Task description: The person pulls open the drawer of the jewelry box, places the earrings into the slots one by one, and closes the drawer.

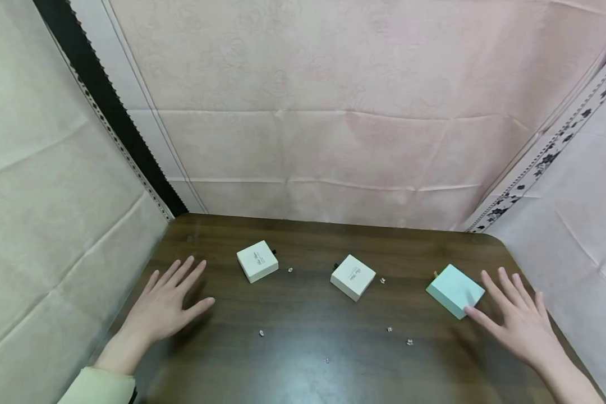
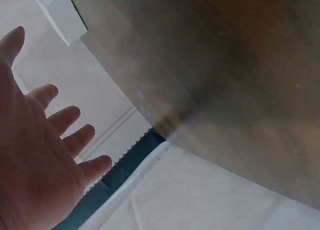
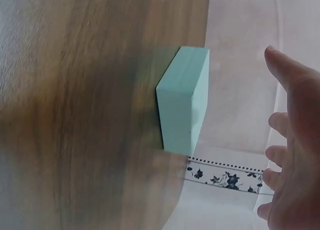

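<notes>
My left hand (image 1: 164, 306) is held over the left side of the brown table, fingers straight and spread, holding nothing. Its palm (image 2: 35, 155) shows in the left wrist view. Nearest to it is a white box (image 1: 257, 262) with dark lettering and a small dark tab. On the right, my other hand (image 1: 522, 325) hovers by a mint-green box (image 1: 454, 290), fingers spread. Its thumb overlaps the box's near corner in the head view, but the right wrist view shows a gap between them. Another white lettered box (image 1: 353, 277) sits mid-table.
Tiny shiny pieces lie scattered: one (image 1: 290, 270) beside the left white box, one (image 1: 382, 280) beside the middle box, others (image 1: 409, 341) nearer the front. Their kind is too small to tell. Pale cloth (image 1: 333, 146) hangs behind the table (image 1: 222, 365) and at both sides.
</notes>
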